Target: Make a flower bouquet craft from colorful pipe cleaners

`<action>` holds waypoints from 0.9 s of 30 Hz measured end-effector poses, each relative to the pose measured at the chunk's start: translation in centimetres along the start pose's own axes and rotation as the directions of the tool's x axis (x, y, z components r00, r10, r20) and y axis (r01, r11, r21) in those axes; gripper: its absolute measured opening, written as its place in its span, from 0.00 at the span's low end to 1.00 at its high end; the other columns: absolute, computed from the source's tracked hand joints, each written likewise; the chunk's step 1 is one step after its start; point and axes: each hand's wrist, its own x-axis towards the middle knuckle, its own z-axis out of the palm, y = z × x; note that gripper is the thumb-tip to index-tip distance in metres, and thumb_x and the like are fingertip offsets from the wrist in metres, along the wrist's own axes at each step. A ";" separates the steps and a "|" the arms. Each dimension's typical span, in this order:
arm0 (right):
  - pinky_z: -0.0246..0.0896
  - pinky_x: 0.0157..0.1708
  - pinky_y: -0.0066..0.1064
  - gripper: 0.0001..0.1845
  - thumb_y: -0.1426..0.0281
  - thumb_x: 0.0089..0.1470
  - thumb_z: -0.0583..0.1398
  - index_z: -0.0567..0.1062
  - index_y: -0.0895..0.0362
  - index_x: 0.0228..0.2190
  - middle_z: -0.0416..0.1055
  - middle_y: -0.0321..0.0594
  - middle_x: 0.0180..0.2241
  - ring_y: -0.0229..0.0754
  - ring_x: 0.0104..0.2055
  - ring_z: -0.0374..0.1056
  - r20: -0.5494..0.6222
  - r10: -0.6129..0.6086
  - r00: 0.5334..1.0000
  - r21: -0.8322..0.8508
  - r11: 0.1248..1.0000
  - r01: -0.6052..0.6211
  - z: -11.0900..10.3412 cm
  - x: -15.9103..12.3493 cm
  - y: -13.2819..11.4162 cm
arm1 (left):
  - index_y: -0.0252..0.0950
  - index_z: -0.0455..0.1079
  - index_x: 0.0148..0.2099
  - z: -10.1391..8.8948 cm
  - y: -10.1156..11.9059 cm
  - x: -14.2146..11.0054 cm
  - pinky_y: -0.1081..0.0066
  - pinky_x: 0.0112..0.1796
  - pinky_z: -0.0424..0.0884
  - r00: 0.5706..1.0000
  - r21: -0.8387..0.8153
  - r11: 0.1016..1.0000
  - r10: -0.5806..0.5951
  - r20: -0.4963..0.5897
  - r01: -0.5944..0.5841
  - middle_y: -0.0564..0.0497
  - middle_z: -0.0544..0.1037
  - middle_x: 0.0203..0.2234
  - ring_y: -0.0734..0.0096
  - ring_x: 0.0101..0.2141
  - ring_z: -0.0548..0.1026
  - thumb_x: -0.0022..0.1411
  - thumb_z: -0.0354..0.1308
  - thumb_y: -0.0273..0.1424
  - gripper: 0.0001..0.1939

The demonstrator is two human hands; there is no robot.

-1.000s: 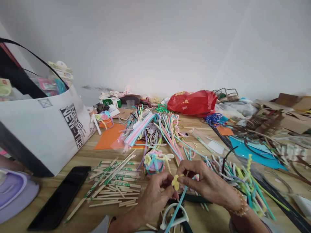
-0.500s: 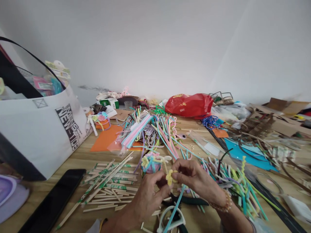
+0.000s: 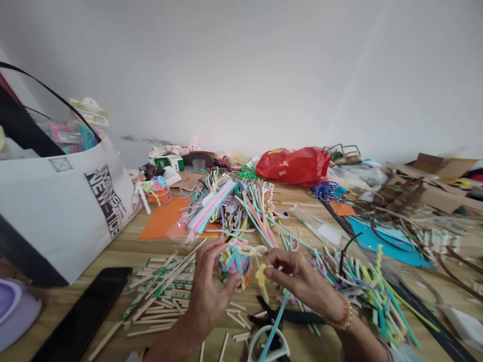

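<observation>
My left hand (image 3: 208, 287) is curved around the left side of a small ball-shaped piece of pastel pipe cleaners (image 3: 234, 257), with the thumb across its front. Between the thumb and fingers of my right hand (image 3: 298, 279) is a yellow pipe-cleaner flower (image 3: 261, 275). A pale yellow twisted stem hangs just behind the flower, beside the ball. Below my hands lie dark-handled pliers (image 3: 302, 315) and a white-handled tool (image 3: 268, 347), with a light blue pipe cleaner (image 3: 278, 322) crossing over them.
Wooden sticks (image 3: 166, 296) in green-printed wrappers and a black phone (image 3: 81, 317) lie on the left, near a large white bag (image 3: 56, 216). Pipe cleaners are heaped in the middle (image 3: 234, 201) and at right (image 3: 373, 291). A red bag (image 3: 292, 166) sits by the wall.
My left hand has left the yellow flower and moved up and left onto the pipe-cleaner ball. My right hand stays in about the same place, still pinching the flower.
</observation>
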 end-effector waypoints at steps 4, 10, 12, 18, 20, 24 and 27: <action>0.50 0.28 0.26 0.10 0.65 0.59 0.57 0.69 0.59 0.29 0.61 0.32 0.25 0.35 0.28 0.56 0.002 0.010 1.000 -0.010 1.000 -0.010 0.0 0.1 0.2 | 0.40 0.51 0.62 1.1 -1.2 -0.5 0.51 0.54 0.61 0.990 0.021 0.992 -0.125 0.063 0.124 0.40 0.62 0.55 0.50 0.56 0.62 0.55 0.64 0.33 0.37; 0.52 0.29 0.26 0.07 0.68 0.58 0.57 0.73 0.58 0.32 0.65 0.33 0.26 0.35 0.29 0.58 0.010 0.008 1.000 -0.104 0.995 -0.006 0.0 0.1 0.2 | 0.41 0.46 0.65 2.1 -1.9 -0.9 0.51 0.56 0.60 0.960 0.031 0.971 -0.238 0.150 0.236 0.41 0.60 0.58 0.51 0.58 0.60 0.55 0.64 0.34 0.40; 0.54 0.29 0.25 0.07 0.68 0.58 0.58 0.73 0.58 0.32 0.67 0.33 0.26 0.35 0.29 0.60 0.010 0.003 1.000 -0.132 0.991 -0.001 0.0 0.0 0.1 | 0.41 0.48 0.64 2.1 -2.0 -0.9 0.51 0.56 0.59 0.952 0.029 0.968 -0.249 0.179 0.248 0.41 0.61 0.58 0.52 0.58 0.60 0.57 0.62 0.35 0.37; 0.58 0.31 0.25 0.04 0.70 0.56 0.59 0.74 0.57 0.34 0.71 0.34 0.29 0.37 0.30 0.65 -0.013 0.006 1.000 -0.204 0.979 -0.008 0.1 -0.2 -0.4 | 0.40 0.51 0.63 1.8 -1.9 -0.8 0.50 0.56 0.60 0.920 -0.045 0.947 -0.295 0.260 0.317 0.40 0.63 0.58 0.51 0.58 0.62 0.60 0.58 0.36 0.32; 0.59 0.32 0.26 0.04 0.71 0.56 0.59 0.74 0.56 0.35 0.72 0.34 0.30 0.37 0.31 0.67 -0.022 -0.014 1.000 -0.231 0.973 0.008 0.2 -0.2 -0.6 | 0.40 0.52 0.63 1.6 -1.9 -0.6 0.50 0.56 0.60 0.910 -0.083 0.939 -0.297 0.290 0.333 0.40 0.63 0.58 0.50 0.58 0.62 0.59 0.59 0.36 0.32; 0.60 0.35 0.27 0.05 0.73 0.56 0.58 0.74 0.55 0.36 0.74 0.35 0.33 0.38 0.34 0.69 -0.008 -0.080 0.997 -0.290 0.954 0.074 0.4 -0.5 -0.9 | 0.40 0.52 0.63 1.2 -2.4 -0.1 0.50 0.57 0.58 0.889 -0.145 0.928 -0.270 0.370 0.342 0.40 0.63 0.59 0.49 0.59 0.62 0.58 0.60 0.34 0.34; 0.60 0.39 0.27 0.07 0.75 0.57 0.57 0.73 0.54 0.37 0.73 0.35 0.34 0.39 0.37 0.69 0.041 -0.148 0.988 -0.320 0.935 0.153 0.5 -0.7 -1.3 | 0.40 0.50 0.65 0.8 -3.0 0.2 0.50 0.58 0.57 0.872 -0.174 0.928 -0.230 0.432 0.331 0.40 0.62 0.60 0.50 0.60 0.61 0.58 0.60 0.33 0.35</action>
